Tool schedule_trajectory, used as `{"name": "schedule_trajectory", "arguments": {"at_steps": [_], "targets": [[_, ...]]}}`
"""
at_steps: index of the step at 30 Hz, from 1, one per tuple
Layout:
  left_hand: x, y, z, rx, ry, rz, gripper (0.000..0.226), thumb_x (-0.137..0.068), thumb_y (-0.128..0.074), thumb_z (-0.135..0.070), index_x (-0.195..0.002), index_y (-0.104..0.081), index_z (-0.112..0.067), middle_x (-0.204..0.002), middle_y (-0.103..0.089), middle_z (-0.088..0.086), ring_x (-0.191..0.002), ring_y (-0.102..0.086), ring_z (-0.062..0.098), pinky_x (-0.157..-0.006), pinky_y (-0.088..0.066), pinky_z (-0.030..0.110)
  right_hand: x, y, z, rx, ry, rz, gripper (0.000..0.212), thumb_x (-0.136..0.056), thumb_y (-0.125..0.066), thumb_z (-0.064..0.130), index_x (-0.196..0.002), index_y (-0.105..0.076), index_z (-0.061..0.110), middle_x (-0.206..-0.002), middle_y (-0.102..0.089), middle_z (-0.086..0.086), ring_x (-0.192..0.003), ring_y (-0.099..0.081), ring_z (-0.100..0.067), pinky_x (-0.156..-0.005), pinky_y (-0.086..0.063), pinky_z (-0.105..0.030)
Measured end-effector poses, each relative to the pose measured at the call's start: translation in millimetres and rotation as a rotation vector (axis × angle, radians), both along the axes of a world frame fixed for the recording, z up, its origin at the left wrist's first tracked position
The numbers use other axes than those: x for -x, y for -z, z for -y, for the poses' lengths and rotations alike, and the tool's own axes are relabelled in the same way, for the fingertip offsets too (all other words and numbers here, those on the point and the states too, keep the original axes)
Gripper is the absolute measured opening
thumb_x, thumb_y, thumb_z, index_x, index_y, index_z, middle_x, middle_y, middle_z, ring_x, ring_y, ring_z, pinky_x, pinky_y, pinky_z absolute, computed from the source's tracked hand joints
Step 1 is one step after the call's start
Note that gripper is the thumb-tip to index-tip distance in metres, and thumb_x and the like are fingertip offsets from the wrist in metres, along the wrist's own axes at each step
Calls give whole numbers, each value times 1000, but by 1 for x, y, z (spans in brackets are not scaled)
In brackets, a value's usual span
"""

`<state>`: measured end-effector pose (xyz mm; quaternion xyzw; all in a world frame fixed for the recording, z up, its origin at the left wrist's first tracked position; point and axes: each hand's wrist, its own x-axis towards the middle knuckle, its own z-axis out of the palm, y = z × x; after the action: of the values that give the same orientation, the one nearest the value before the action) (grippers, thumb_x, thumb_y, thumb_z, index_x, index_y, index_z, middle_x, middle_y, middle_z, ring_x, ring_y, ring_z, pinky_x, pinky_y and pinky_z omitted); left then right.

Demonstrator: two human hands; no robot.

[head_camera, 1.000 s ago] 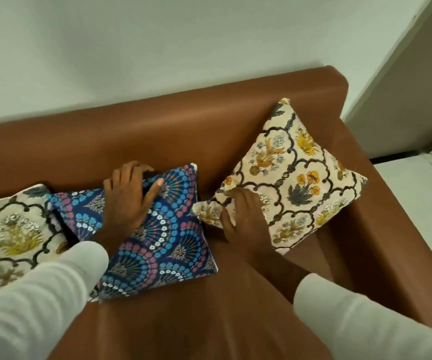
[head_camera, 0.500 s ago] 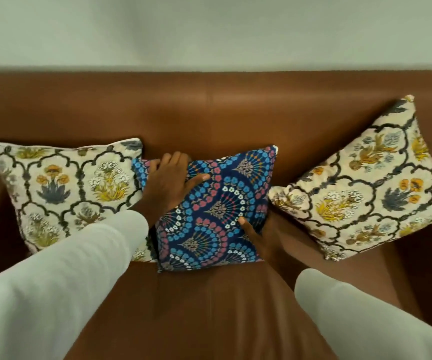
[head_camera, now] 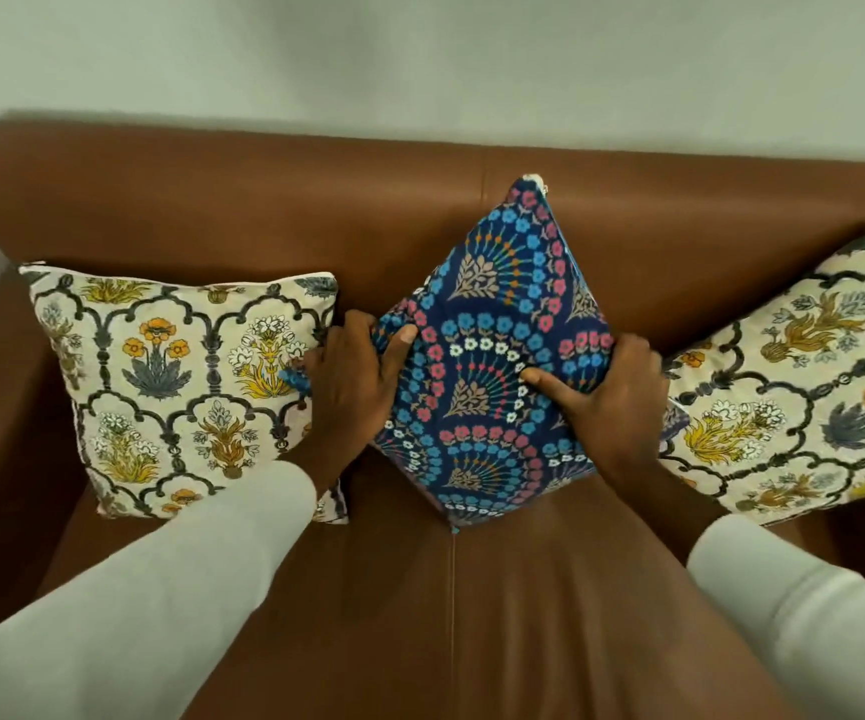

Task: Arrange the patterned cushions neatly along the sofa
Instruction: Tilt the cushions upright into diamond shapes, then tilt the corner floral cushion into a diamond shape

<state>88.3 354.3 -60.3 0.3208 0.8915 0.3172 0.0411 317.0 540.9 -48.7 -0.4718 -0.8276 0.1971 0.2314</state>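
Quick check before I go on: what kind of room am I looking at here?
Most likely a home living room or lounge. A brown leather sofa stands against a plain pale wall, with a blue patterned cushion held between two cream floral ones.

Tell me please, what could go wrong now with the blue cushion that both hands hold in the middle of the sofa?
1. The blue cushion stands on one corner, gripped by the left hand and the right hand; released so, it may topple.
2. Turning it could nudge the left cream cushion, which sits close beside the left hand.
3. The right cream cushion is tilted, so the row may look uneven.
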Motion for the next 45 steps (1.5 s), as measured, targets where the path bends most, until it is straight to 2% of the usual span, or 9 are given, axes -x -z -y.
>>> {"name": "schedule_trajectory", "arguments": {"at_steps": [4, 12, 16, 21, 30, 34, 39, 42, 45], "targets": [[-1, 23, -18, 101, 9, 66, 82, -97, -18, -84, -122, -52, -14, -109, -54, -1, -123, -58, 36, -114, -28, 59, -2, 12, -10, 37, -15, 134, 111, -70, -50, 104, -119, -56, 5, -116, -60, -19, -113, -59, -44, -95, -52, -61], [38, 16, 16, 76, 21, -62, 74, -101, -24, -84, -138, -53, -27, -140, -57, 3, -138, -49, 31, -115, -32, 58, -1, 13, 13, 5, 79, 6, 105, -91, -53, 89, -163, -34, 17, -170, -39, -14, -160, -32, -36, -129, -19, -65], [106, 3, 65, 108, -74, -338, 60, -108, -42, -74, -141, -54, -26, -146, -56, 9, -134, -53, 35, -110, -38, 57, 35, 4, 77, -112, -132, -219, 73, -100, -68, 56, -153, -49, 10, -162, -48, -13, -151, -43, -32, -125, -30, -53], [183, -15, 125, 210, -144, -313, 58, -107, -41, -75, -143, -54, -32, -149, -55, 10, -138, -53, 39, -112, -40, 60, 129, 8, 195, 269, -281, -260, 56, -108, -64, 50, -151, -52, 17, -149, -53, -2, -141, -51, -25, -118, -46, -40], [249, -20, 206, 369, 146, -163, 76, -100, -52, -77, -157, -54, -26, -159, -57, 5, -154, -46, 31, -125, -29, 58, 230, 54, 282, 408, -122, 266, 128, -86, -63, 85, -170, -22, -1, -175, -30, -24, -165, -27, -40, -133, -17, -47], [264, -14, 223, 406, 190, -199, 71, -96, -49, -85, -131, -61, -24, -129, -62, 0, -132, -52, 31, -113, -32, 56, 232, 75, 291, 590, -25, 263, 156, -56, -55, 107, -169, -25, 4, -172, -40, -20, -160, -37, -41, -129, -32, -53], [281, -2, 266, 219, 105, -112, 57, -93, -60, -83, -97, -55, -26, -91, -61, -8, -98, -62, 27, -97, -47, 52, 237, 70, 288, 724, -190, 52, 125, -60, -89, 82, -156, -41, 19, -157, -62, -6, -146, -59, -32, -121, -50, -51], [289, -3, 295, 15, -124, -77, 66, -90, -65, -79, -108, -67, -15, -98, -71, 1, -97, -69, 29, -83, -39, 34, 255, 46, 293, 613, -206, 40, 117, -44, -86, 96, -131, -49, 28, -132, -71, -3, -125, -68, -32, -104, -60, -55], [294, -5, 311, -63, -229, -31, 73, -92, -56, -86, -126, -67, -22, -125, -78, 8, -120, -72, 33, -109, -50, 49, 267, 19, 285, 413, -233, 40, 111, -38, -72, 109, -113, -46, 32, -113, -69, 1, -108, -68, -31, -90, -63, -54]]}}
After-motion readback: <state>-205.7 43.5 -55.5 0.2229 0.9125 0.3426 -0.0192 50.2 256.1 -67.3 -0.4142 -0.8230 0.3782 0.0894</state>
